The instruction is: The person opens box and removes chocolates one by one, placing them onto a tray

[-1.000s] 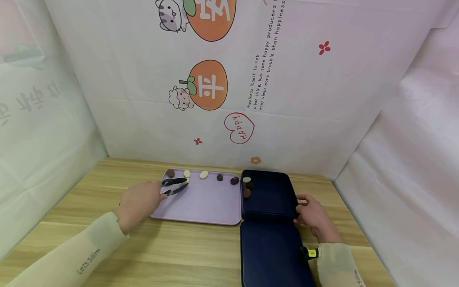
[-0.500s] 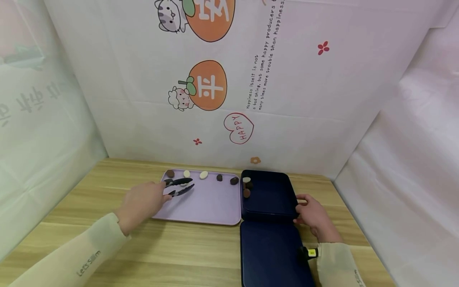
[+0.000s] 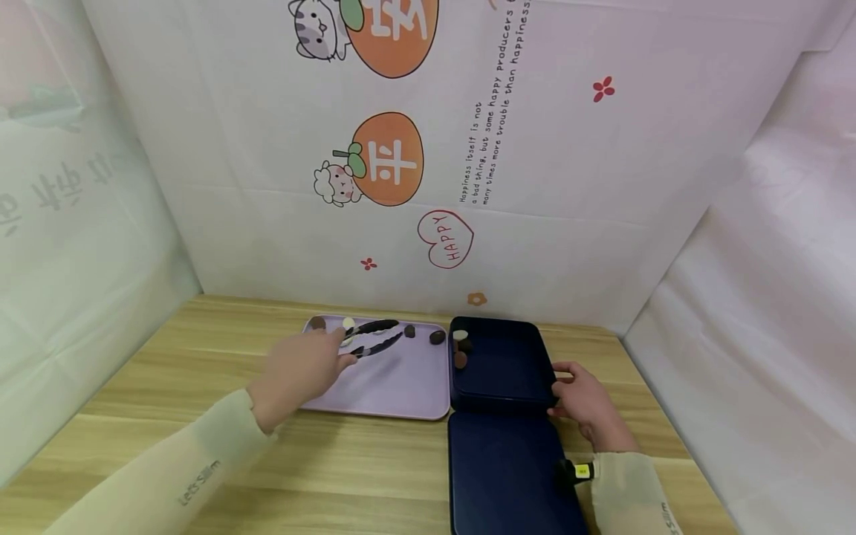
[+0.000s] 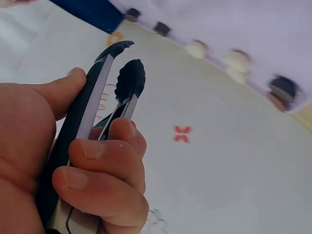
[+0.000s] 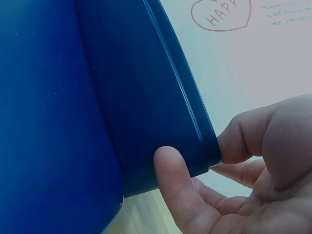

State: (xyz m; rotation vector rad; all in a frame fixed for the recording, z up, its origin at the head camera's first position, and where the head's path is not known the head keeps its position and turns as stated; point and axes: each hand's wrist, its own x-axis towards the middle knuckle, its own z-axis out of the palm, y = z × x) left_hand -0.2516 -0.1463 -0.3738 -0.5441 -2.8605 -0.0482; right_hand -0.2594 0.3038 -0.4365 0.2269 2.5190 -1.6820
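My left hand [image 3: 304, 371] grips black-ended tongs [image 3: 380, 347] above the lilac tray [image 3: 401, 394]. In the left wrist view the tong tips [image 4: 130, 80] stand apart with nothing between them. Along the tray's far side lie small chocolate-like pieces: a brown one [image 3: 318, 323], a white one [image 3: 348, 323] and dark ones [image 3: 410, 331]. Another white piece [image 3: 346, 342] lies close to my fingers, and one more is partly hidden behind the tongs. My right hand [image 3: 585, 401] holds the right wall of the dark blue box [image 3: 508, 364], thumb and fingers on either side of its corner.
Inside the box, several white and brown pieces [image 3: 461, 360] sit along its left wall. A flat dark blue lid [image 3: 511, 475] lies in front of the box, under a black wrist strap [image 3: 567, 472]. Printed white sheets rise behind and beside the wooden table [image 3: 334, 468].
The tongs' tips, near together at a white piece, have spread and left it on the tray. My left hand has moved right with the tongs. The right hand stays at the box.
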